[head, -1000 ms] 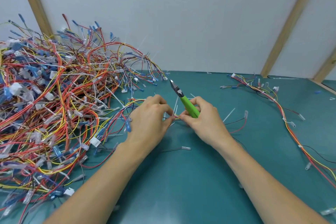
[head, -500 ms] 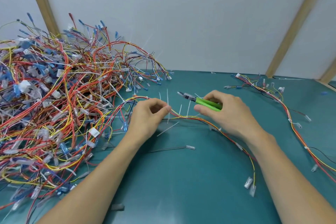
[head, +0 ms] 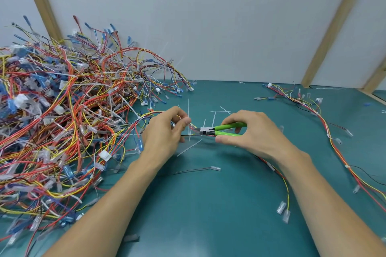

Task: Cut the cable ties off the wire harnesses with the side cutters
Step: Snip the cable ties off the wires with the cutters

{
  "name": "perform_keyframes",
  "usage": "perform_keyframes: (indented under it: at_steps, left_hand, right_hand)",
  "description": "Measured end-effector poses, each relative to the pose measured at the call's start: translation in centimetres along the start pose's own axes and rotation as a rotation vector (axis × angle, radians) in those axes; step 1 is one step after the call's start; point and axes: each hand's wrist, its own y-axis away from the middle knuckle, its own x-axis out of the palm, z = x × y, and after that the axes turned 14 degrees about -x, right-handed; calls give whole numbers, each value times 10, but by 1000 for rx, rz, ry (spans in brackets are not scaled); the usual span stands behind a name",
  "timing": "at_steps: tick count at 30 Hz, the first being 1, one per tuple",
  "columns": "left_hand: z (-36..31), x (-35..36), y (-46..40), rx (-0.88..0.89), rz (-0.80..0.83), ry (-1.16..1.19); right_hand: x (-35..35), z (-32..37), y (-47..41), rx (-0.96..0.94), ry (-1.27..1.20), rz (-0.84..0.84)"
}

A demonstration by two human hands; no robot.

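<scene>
Two bare hands meet over the middle of a teal table. Right hand grips the side cutters by the green handles, fingers curled over the upper handle, thumb under the lower one; handles spread a little. Cutters lie nearly level, long axis running left-right, handles rising slightly toward the right, metal nose pointing left at the left hand. Left hand pinches a wire harness between thumb and curled fingers, just beside the cutter nose. A white cable tie stands roughly upright between the two hands, crossing the harness right at the tip of the cutters; whether the blades are around it, cannot tell. The held harness runs on under the right hand and curves down the table to clear connectors near the right forearm. Big tangled pile of harnesses, red, yellow, blue wires with white ties, fills the left side of the table. Another harness lies stretched along the right side, well apart from the hands. Loose cut ties lie scattered near the hands; a thin dark wire with clear terminal lies just below them. Behind the table, a plain white wall with slanted wooden battens.
</scene>
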Motion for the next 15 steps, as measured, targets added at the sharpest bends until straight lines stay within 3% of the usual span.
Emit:
perform_keyframes:
  at_steps: [15]
  left_hand:
    - [2, 5, -4, 114, -40, 62]
  right_hand:
    - [-2, 1, 0, 5, -119, 7]
